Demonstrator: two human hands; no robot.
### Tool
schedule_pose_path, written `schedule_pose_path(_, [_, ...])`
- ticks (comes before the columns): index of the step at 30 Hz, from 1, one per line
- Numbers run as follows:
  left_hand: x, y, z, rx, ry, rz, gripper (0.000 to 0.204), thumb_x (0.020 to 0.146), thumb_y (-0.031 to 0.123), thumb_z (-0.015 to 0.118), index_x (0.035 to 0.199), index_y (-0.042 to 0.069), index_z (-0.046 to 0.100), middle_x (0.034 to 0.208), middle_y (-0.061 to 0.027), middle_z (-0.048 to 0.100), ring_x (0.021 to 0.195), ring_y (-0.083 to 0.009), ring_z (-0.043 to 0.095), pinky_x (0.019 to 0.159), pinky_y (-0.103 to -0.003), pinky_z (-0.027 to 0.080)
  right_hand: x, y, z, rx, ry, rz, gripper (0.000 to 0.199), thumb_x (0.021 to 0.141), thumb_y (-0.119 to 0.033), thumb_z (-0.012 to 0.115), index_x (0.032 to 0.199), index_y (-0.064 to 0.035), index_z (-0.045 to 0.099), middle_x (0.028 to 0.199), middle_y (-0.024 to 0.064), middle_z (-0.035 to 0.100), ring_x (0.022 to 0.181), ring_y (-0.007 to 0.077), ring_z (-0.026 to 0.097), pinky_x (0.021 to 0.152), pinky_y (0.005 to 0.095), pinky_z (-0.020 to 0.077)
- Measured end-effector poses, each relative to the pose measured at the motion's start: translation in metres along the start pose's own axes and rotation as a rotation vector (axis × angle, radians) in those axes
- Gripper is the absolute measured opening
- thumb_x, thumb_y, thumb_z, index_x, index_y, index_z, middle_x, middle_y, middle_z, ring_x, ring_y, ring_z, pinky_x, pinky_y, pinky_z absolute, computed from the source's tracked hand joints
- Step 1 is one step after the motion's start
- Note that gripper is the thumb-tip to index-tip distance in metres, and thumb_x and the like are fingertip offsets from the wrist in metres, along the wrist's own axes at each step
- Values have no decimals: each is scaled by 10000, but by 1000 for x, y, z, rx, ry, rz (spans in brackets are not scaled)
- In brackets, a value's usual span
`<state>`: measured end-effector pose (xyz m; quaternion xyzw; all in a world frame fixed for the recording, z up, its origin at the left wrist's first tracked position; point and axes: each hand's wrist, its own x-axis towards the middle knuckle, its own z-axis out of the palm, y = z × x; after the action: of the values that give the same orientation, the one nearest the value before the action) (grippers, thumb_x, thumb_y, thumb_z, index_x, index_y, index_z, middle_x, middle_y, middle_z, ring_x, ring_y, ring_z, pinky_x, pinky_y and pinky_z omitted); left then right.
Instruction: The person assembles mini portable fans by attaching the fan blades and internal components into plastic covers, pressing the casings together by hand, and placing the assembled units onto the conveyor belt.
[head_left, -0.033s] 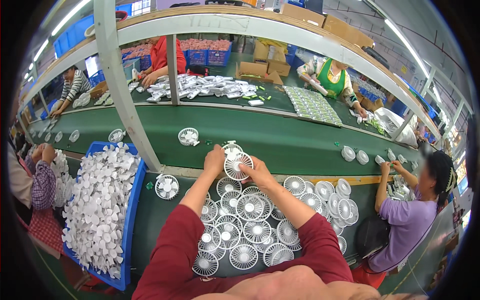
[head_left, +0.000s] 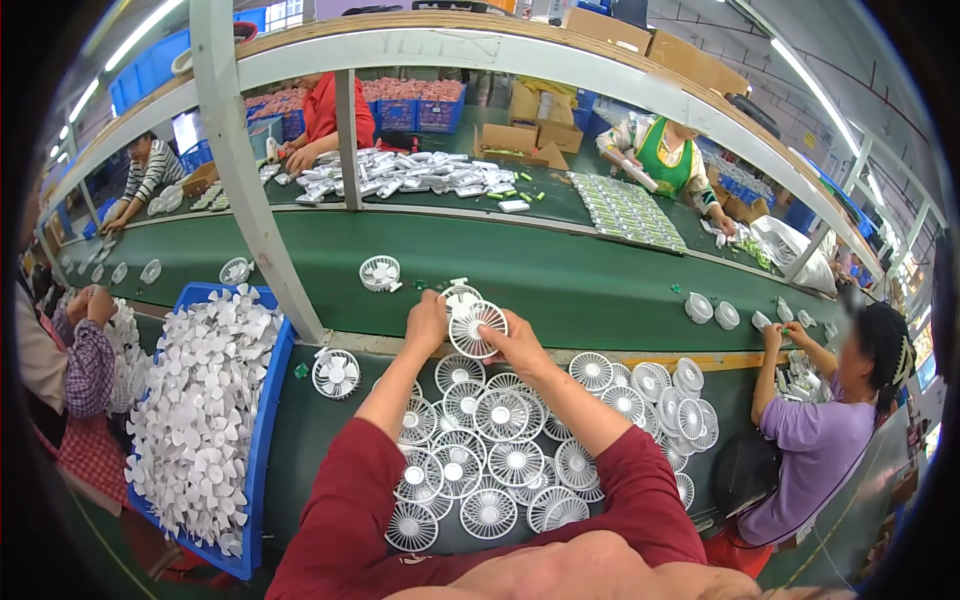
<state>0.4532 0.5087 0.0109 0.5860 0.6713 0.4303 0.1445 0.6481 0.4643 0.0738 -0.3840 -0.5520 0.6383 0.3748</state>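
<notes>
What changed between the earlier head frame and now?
Nothing visibly changed. Both hands, left hand and right hand, are on the round white fan grille at the near edge of the green belt, above the pile of grilles, beside the blue bin of white blades.

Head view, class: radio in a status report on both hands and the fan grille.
Left hand and right hand both gripping one white fan grille at the belt edge. Pile of grilles below the forearms. Blue bin of fan blades to the left.
</notes>
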Motion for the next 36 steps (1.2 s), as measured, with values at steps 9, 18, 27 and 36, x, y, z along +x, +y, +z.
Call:
schedule_pose_path(9, [-86,20,-89,-1169,-77,-270,426,978,232,561,1366,84,463,1180,-51,615,984,-110,634,755,-263,540,22,1,54,-475,48,-636,456,872,-125,650,1302,-43,521,1091,103,639,957,200,638,828,317,523])
schedule_pose_path(18, [-85,11,-110,-1820,-68,-342,389,1029,385,411,1219,70,537,1199,-82,615,1101,-213,609,917,-392,511,13,-2,107,-977,-93,-943,663,823,-296,676,1419,-127,441,1447,199,371,1283,404,408,1037,490,366])
schedule_pose_path(27, [-95,48,-108,-1240,412,-58,361,1059,290,362,1316,47,433,1344,-88,499,1214,-197,498,1031,-358,399,33,7,124,-567,-292,-805,810,964,-578,351,1486,20,193,1463,224,320,1362,352,365,1102,387,308])
schedule_pose_path(36, [-106,44,-118,-418,757,374,373,990,212,484,1281,-17,444,1300,-178,479,1195,-276,486,1021,-393,378,2,-6,165,21,-399,-415,689,998,-527,350,1464,-29,253,1363,140,430,1256,215,446,1070,339,336])
